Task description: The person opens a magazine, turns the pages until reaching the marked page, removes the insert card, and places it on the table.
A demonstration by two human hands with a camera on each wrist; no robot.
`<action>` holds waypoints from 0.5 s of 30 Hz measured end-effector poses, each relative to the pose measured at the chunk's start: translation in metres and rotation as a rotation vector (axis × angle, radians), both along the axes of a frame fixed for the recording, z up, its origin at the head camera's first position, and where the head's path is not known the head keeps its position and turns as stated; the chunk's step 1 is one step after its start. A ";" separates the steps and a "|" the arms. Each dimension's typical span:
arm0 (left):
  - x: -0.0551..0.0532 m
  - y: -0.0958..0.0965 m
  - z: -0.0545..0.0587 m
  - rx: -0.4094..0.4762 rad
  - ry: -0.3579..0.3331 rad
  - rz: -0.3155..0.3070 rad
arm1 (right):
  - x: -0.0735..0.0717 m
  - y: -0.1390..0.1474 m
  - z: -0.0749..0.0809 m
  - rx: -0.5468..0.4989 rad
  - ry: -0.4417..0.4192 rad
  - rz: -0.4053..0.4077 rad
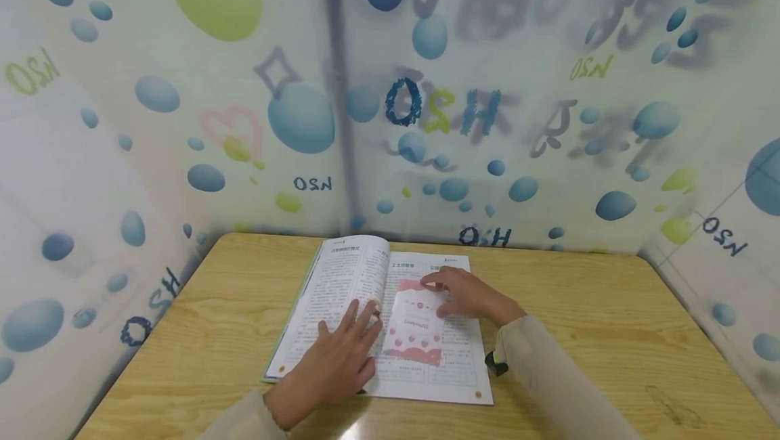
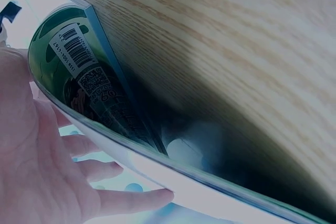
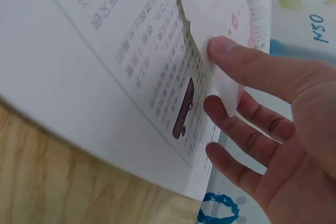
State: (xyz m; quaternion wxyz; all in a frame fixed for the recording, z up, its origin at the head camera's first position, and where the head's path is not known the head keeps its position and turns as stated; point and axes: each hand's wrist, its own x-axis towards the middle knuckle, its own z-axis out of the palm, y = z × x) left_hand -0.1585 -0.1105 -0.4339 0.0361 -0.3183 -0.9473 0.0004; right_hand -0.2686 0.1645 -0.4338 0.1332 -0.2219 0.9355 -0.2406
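An open magazine (image 1: 341, 277) with printed text lies on the table. On its right page is a pink-and-white sheet of paper (image 1: 417, 325) with strawberry pictures. My right hand (image 1: 468, 294) pinches the sheet's far right edge; in the right wrist view the thumb (image 3: 231, 48) lies over the paper with fingers behind it, and the edge is lifted off the page. My left hand (image 1: 338, 359) rests with spread fingers on the magazine near its spine. In the left wrist view, the green back cover (image 2: 52, 72) with a barcode curls up beside the left palm (image 2: 31, 150).
The wooden table (image 1: 597, 332) extends on both sides of the magazine. Behind it stands a pale curtain-like wall (image 1: 536, 74) with blue and green bubbles and mirrored lettering. A dark wrist strap (image 1: 496, 363) sits at the right cuff.
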 end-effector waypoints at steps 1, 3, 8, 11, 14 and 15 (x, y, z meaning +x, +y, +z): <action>0.000 0.000 0.000 -0.001 0.001 0.000 | 0.000 0.004 -0.001 -0.030 -0.006 0.005; 0.000 0.000 -0.001 -0.001 0.004 -0.001 | 0.000 0.011 -0.001 -0.093 -0.019 0.034; 0.000 -0.001 -0.003 0.020 0.019 -0.006 | 0.002 0.028 0.002 -0.281 -0.070 0.133; 0.000 -0.002 -0.004 0.028 0.023 -0.006 | 0.004 0.037 0.005 -0.338 -0.091 0.157; -0.001 -0.003 -0.005 0.031 0.016 -0.002 | 0.009 0.046 0.008 -0.344 -0.093 0.139; -0.001 -0.003 -0.005 0.028 0.015 0.000 | 0.011 0.050 0.009 -0.351 -0.097 0.129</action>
